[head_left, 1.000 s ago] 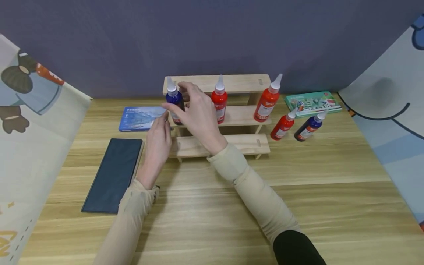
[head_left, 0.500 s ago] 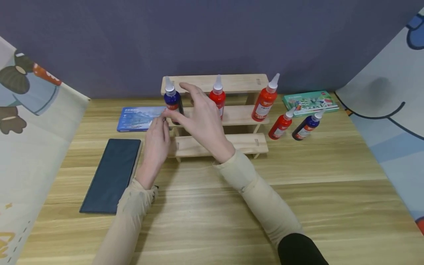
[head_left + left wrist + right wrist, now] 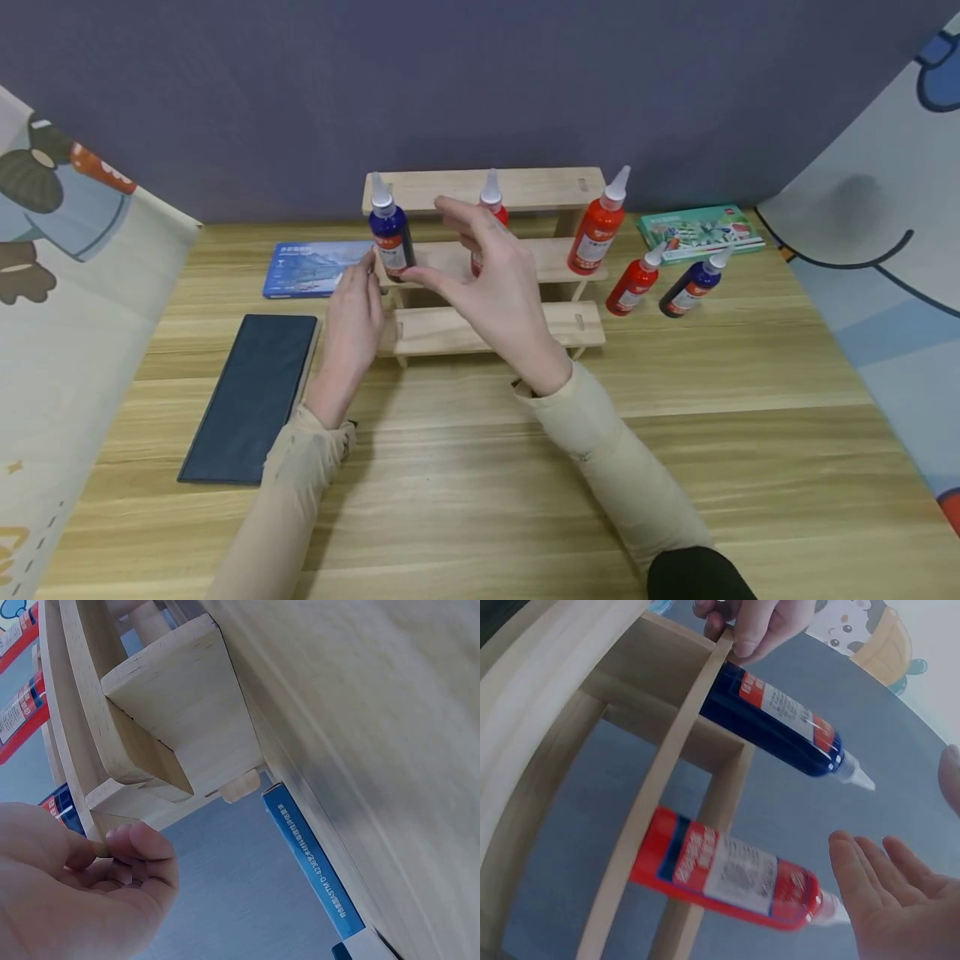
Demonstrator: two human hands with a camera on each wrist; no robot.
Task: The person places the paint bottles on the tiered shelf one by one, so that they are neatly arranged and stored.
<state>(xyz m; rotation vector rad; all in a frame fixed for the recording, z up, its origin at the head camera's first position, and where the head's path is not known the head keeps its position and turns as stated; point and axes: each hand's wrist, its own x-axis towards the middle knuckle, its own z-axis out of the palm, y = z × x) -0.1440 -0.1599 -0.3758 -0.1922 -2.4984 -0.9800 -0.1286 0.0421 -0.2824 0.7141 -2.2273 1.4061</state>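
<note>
My left hand pinches the left end of the middle step of a wooden tiered stand; in the left wrist view its curled fingers meet the board edge. Just beside it, a dark blue squeeze bottle with a white nozzle cap stands upright on that step. My right hand is spread in the air to the right of the blue bottle, thumb and fingers apart and holding nothing. It partly covers a red squeeze bottle on the same step. Another red bottle stands at the step's right end.
Right of the stand, a smaller red bottle and a dark blue bottle stand on the table, before a green box. Left of it lie a flat blue box and a dark notebook. A dark wall rises behind.
My right hand has drawn away from the blue bottle to the right and now overlaps the middle red bottle. The left hand stays at the stand's end. The view has shifted slightly.
</note>
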